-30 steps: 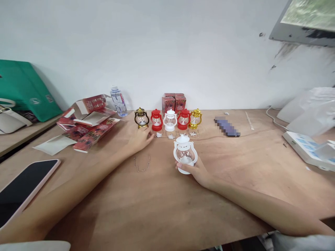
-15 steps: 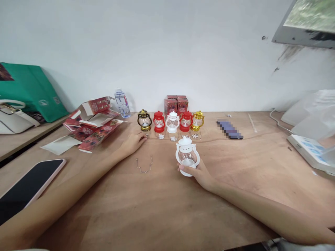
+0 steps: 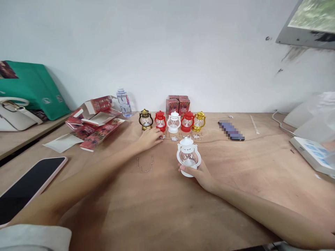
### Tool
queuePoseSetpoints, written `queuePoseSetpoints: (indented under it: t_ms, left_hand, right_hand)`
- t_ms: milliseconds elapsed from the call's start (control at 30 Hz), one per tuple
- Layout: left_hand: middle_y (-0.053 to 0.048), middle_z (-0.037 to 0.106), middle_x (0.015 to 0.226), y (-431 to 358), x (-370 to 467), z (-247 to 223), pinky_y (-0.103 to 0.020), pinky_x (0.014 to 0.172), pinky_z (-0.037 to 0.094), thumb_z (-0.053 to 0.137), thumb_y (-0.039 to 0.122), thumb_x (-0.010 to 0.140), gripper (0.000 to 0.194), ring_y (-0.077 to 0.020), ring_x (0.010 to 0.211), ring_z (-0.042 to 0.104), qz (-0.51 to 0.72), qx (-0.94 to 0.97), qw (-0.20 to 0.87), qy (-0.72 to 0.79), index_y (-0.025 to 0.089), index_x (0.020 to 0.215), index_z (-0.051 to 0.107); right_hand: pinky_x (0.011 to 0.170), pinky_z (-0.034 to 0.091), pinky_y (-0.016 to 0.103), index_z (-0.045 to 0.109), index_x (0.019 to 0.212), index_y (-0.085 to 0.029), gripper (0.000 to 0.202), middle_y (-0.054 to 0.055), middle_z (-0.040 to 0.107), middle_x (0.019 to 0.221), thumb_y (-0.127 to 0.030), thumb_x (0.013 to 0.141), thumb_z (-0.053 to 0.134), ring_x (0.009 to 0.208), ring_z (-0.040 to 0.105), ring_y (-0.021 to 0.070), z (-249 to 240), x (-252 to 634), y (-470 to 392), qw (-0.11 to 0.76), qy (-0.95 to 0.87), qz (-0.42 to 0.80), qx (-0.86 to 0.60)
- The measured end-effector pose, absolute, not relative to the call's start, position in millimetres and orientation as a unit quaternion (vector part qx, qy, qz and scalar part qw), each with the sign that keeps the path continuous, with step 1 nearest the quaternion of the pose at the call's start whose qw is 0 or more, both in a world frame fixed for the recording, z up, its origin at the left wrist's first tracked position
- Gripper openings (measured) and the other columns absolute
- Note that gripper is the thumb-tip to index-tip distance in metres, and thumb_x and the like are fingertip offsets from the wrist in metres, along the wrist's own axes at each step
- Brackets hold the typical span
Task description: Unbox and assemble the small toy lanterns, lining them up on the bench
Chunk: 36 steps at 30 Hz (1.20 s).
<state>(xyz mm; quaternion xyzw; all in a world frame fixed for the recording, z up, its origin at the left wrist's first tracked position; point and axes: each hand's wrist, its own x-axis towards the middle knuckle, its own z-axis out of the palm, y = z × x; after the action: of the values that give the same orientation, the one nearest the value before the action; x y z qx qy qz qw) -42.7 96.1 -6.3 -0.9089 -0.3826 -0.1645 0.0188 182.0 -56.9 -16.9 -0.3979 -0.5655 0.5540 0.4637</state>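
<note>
My right hand (image 3: 199, 174) grips a white toy lantern (image 3: 188, 159) by its base, upright, above the front-middle of the table. My left hand (image 3: 151, 138) is bent down at the small parts before the left red lantern (image 3: 160, 122). Its fingertips are drawn together by a small whitish piece (image 3: 163, 136); what lies between them is hidden. A bent wire handle (image 3: 145, 170) lies on the table between my arms. Behind stand a bronze lantern (image 3: 146, 120), another white lantern (image 3: 174, 122), a second red lantern (image 3: 187, 122) and a gold lantern (image 3: 199, 122).
Red printed boxes (image 3: 178, 104) stand against the wall. Opened cartons (image 3: 98, 122), a water bottle (image 3: 124, 103) and a phone (image 3: 31, 188) are at the left. A blurred-out dark item (image 3: 231, 130), a thin strip (image 3: 254, 124) and a white box (image 3: 311, 153) lie right.
My left hand has shifted right along the table, from before the bronze lantern to before the left red one. My right hand keeps its hold on the white lantern. The view has swung slightly left.
</note>
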Motion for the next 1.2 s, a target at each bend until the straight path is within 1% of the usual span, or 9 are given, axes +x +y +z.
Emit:
queuePoseSetpoints:
  t_ms: [100, 200, 300, 400, 567, 767, 1000, 1100, 1200]
  left_hand:
    - [-0.009, 0.064, 0.093, 90.9, -29.2, 0.0, -0.034, 0.08, 0.043, 0.053, 0.03, 0.087, 0.018, -0.0223, 0.091, 0.058, -0.192, -0.898, 0.014, -0.395, 0.014, 0.087, 0.061]
    - [-0.007, 0.065, 0.09, 66.9, -20.3, 16.7, -0.031, 0.077, 0.045, 0.047, 0.037, 0.091, 0.027, -0.018, 0.084, 0.059, -0.265, -0.882, -0.057, -0.385, 0.014, 0.088, 0.06]
    - [-0.007, 0.064, 0.105, 32.1, -14.8, 42.8, -0.031, 0.081, 0.047, 0.052, 0.04, 0.088, 0.032, -0.0175, 0.092, 0.06, -0.324, -0.877, -0.157, -0.317, 0.016, 0.11, 0.056]
    - [-0.007, 0.059, 0.119, 3.3, -10.1, 63.2, -0.037, 0.095, 0.041, 0.06, 0.041, 0.083, 0.039, -0.0215, 0.11, 0.053, -0.305, -0.924, -0.089, -0.215, 0.02, 0.116, 0.054]
    - [-0.009, 0.062, 0.113, -16.1, 3.9, 53.8, -0.041, 0.089, 0.041, 0.058, 0.041, 0.085, 0.031, -0.0252, 0.105, 0.054, -0.246, -0.95, 0.046, -0.185, 0.019, 0.107, 0.059]
    - [-0.01, 0.062, 0.111, -16.8, 15.3, 24.9, -0.036, 0.086, 0.047, 0.055, 0.032, 0.089, 0.025, -0.0218, 0.101, 0.053, -0.297, -0.934, -0.004, -0.196, 0.018, 0.109, 0.059]
    - [-0.009, 0.063, 0.102, -14.3, 12.5, 27.7, -0.03, 0.081, 0.051, 0.043, 0.022, 0.094, 0.023, -0.0168, 0.094, 0.058, -0.355, -0.919, -0.056, -0.16, 0.017, 0.11, 0.06]
    - [-0.009, 0.064, 0.101, -11.0, 10.2, 32.2, -0.028, 0.078, 0.05, 0.042, 0.021, 0.094, 0.023, -0.0163, 0.092, 0.06, -0.361, -0.915, -0.079, -0.16, 0.016, 0.108, 0.06]
    - [-0.008, 0.065, 0.1, -9.2, 6.6, 40.0, -0.026, 0.08, 0.049, 0.046, 0.021, 0.094, 0.02, -0.0153, 0.093, 0.061, -0.34, -0.919, -0.127, -0.155, 0.016, 0.105, 0.061]
  right_hand:
    - [0.072, 0.046, 0.031, 0.053, 0.095, -0.021, 0.033, 0.001, 0.06, 0.086, -0.034, 0.071, 0.072, 0.077, 0.058, 0.0163, -18.7, 182.6, -57.9, 0.474, -0.55, 0.557, -0.403]
    - [0.07, 0.048, 0.031, 0.054, 0.096, -0.021, 0.034, 0.001, 0.063, 0.085, -0.035, 0.07, 0.072, 0.074, 0.06, 0.0159, -21.7, 183.7, -57.0, 0.485, -0.519, 0.586, -0.388]
    - [0.06, 0.049, 0.03, 0.057, 0.091, -0.018, 0.035, 0.004, 0.066, 0.081, -0.039, 0.067, 0.072, 0.065, 0.061, 0.0167, -23.8, 186.0, -50.5, 0.469, -0.472, 0.669, -0.332]
    - [0.06, 0.05, 0.029, 0.059, 0.088, -0.016, 0.033, 0.006, 0.068, 0.078, -0.045, 0.071, 0.065, 0.068, 0.063, 0.0177, -22.6, 189.7, -39.9, 0.455, -0.395, 0.739, -0.3]
    - [0.072, 0.05, 0.027, 0.061, 0.095, -0.02, 0.037, 0.003, 0.069, 0.085, -0.053, 0.085, 0.05, 0.08, 0.065, 0.0147, -18.8, 192.3, -30.3, 0.444, -0.301, 0.794, -0.286]
    - [0.081, 0.05, 0.03, 0.06, 0.097, -0.024, 0.03, -0.001, 0.068, 0.087, -0.051, 0.084, 0.056, 0.075, 0.063, 0.0114, -19.8, 187.7, -37.5, 0.426, -0.278, 0.814, -0.279]
    - [0.089, 0.049, 0.035, 0.059, 0.101, -0.025, 0.038, -0.001, 0.067, 0.092, -0.056, 0.08, 0.059, 0.086, 0.063, 0.0136, -23.6, 191.3, -37.4, 0.434, -0.289, 0.815, -0.255]
    - [0.087, 0.049, 0.036, 0.059, 0.104, -0.025, 0.045, 0.001, 0.067, 0.096, -0.061, 0.078, 0.059, 0.094, 0.063, 0.0177, -22.1, 192.6, -37.9, 0.433, -0.296, 0.817, -0.239]
    - [0.08, 0.05, 0.032, 0.059, 0.105, -0.026, 0.044, 0.001, 0.067, 0.096, -0.062, 0.081, 0.054, 0.09, 0.063, 0.0168, -19.6, 193.2, -38.7, 0.453, -0.285, 0.813, -0.231]
